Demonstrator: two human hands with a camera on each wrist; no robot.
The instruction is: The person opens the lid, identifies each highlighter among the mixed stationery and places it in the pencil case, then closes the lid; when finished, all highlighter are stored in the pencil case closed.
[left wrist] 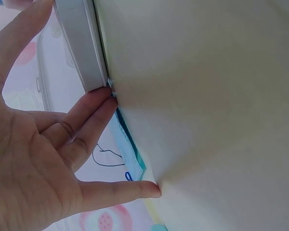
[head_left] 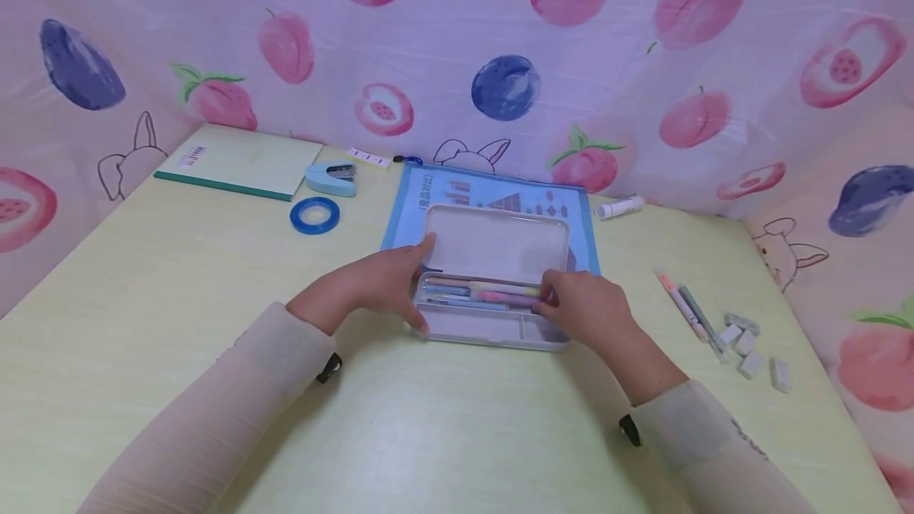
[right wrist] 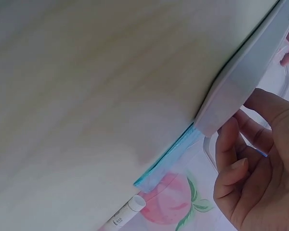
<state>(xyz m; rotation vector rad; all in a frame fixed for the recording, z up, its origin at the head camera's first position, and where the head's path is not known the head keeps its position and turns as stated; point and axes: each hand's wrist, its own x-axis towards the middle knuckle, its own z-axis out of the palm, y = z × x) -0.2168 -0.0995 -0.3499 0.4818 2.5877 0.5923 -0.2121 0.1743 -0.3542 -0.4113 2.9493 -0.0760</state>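
A white pencil case (head_left: 467,324) lies open on the table, its lid (head_left: 496,240) tilted back. In its rear compartment are several pens and pencils, among them a pink pen (head_left: 500,297), a light-blue pen (head_left: 464,304) and a yellow-ended pen (head_left: 521,289). My left hand (head_left: 382,280) spans the case's left end, thumb at the front corner, extended fingers touching the end and lid side. My right hand (head_left: 589,304) reaches over the right end with curled fingers, pinching the pink pen's right end; the fingertips are partly hidden behind the case wall in the right wrist view.
Under the lid lies a blue printed pouch (head_left: 403,216). Left of it are a blue tape roll (head_left: 315,216), a light-blue stapler (head_left: 332,179) and a notebook (head_left: 239,161). To the right are a white glue stick (head_left: 620,207), two pens (head_left: 681,306) and several erasers (head_left: 746,343).
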